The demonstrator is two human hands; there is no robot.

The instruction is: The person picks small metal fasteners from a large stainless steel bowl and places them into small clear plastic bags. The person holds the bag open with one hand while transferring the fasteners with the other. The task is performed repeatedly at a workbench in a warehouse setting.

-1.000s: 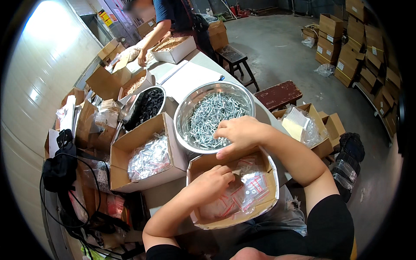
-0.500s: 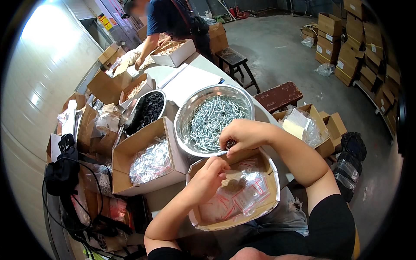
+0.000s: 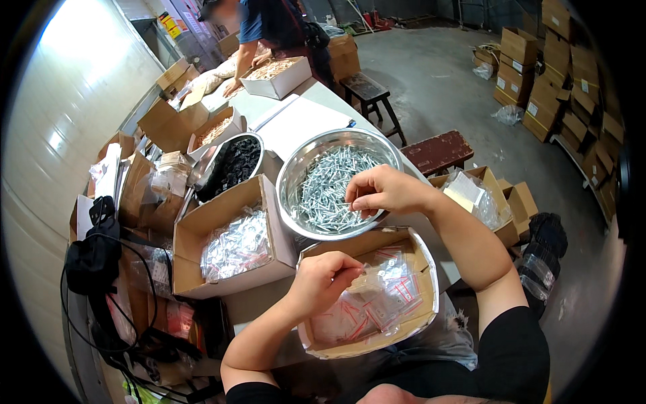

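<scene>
My right hand (image 3: pixel 385 191) is over a round steel bowl (image 3: pixel 285 202) heaped with silvery screws (image 3: pixel 331 178). Its fingers are curled together at the surface of the pile, and what they hold, if anything, cannot be made out. My left hand (image 3: pixel 324 281) hovers above a shallow open cardboard box (image 3: pixel 425 306), thumb and fingertips pinched on a small clear plastic bag (image 3: pixel 367 277) that hardly stands out against what lies below. Inside this box are several flat clear bags with red stripes (image 3: pixel 402 291).
Left of the bowl stands a cardboard box (image 3: pixel 185 269) of filled clear bags (image 3: pixel 235 246). Behind it are a container of black pieces (image 3: pixel 237 161) and boxes of tan pieces (image 3: pixel 214 129). A co-worker (image 3: pixel 279 30) leans over the table's far end. Stools (image 3: pixel 437 152) stand on the right.
My right hand has moved up from the bowl's near rim to over the screws, away from my left hand. My left hand has shifted slightly, its fingers now pointing right.
</scene>
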